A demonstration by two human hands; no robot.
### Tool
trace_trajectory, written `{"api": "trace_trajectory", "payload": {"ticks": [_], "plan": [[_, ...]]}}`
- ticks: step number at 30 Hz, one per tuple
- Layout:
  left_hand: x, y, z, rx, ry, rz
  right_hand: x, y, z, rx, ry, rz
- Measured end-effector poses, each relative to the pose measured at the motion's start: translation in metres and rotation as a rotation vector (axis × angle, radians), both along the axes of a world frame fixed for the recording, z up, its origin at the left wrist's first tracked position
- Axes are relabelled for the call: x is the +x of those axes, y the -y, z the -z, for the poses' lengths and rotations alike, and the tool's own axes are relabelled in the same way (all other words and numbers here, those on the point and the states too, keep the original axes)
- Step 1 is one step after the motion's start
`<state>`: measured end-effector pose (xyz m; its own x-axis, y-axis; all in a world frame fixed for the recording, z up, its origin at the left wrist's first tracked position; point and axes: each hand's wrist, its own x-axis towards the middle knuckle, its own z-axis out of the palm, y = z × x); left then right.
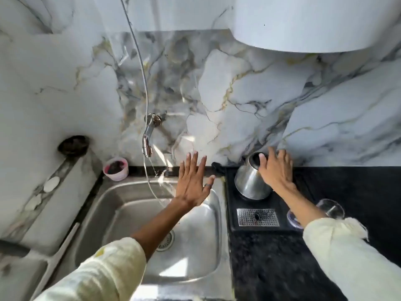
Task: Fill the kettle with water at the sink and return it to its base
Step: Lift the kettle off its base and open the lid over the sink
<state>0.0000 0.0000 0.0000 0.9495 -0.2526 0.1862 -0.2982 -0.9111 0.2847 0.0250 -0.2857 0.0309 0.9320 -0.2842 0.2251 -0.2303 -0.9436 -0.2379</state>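
Observation:
A steel kettle (249,181) stands on a black tray-like base (235,224) on the dark counter, right of the sink. My right hand (276,170) rests on the kettle's right side and top, fingers spread over the black lid; the handle is hidden beneath it. My left hand (193,181) hovers flat and spread over the back rim of the steel sink (195,246), holding nothing. A chrome tap (148,137) juts from the marble wall, and a thin stream of water falls from it into the sink.
A pink cup (115,169) stands at the sink's back left corner. A clear glass (331,208) lies right of my right forearm. The base carries a perforated steel drip grate (257,217). A hose (138,61) hangs down the wall. A marble ledge (43,192) runs along the left.

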Motion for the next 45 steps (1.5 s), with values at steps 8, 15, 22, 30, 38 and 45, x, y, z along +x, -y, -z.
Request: {"api": "trace_trajectory", "payload": {"ticks": [8,15,22,30,38,45], "plan": [[-0.025,0.020,0.036,-0.004,-0.076,-0.011,0.007,0.042,0.009,0.141,-0.073,0.039],[-0.060,0.015,0.056,-0.082,-0.233,-0.002,0.011,0.042,0.009,0.298,0.037,0.056],[-0.084,0.012,0.055,-0.709,-0.716,-0.078,-0.013,-0.020,-0.019,0.310,0.184,-0.155],[-0.100,-0.016,0.059,-1.569,-0.918,-0.155,-0.068,-0.104,-0.038,0.549,0.124,-0.295],[-0.098,-0.076,0.042,-1.559,-0.615,-0.135,-0.067,-0.152,-0.068,0.410,-0.463,-0.426],[-0.093,-0.125,0.024,-1.464,-0.724,-0.150,-0.065,-0.167,-0.091,0.940,-0.597,-0.486]]}}
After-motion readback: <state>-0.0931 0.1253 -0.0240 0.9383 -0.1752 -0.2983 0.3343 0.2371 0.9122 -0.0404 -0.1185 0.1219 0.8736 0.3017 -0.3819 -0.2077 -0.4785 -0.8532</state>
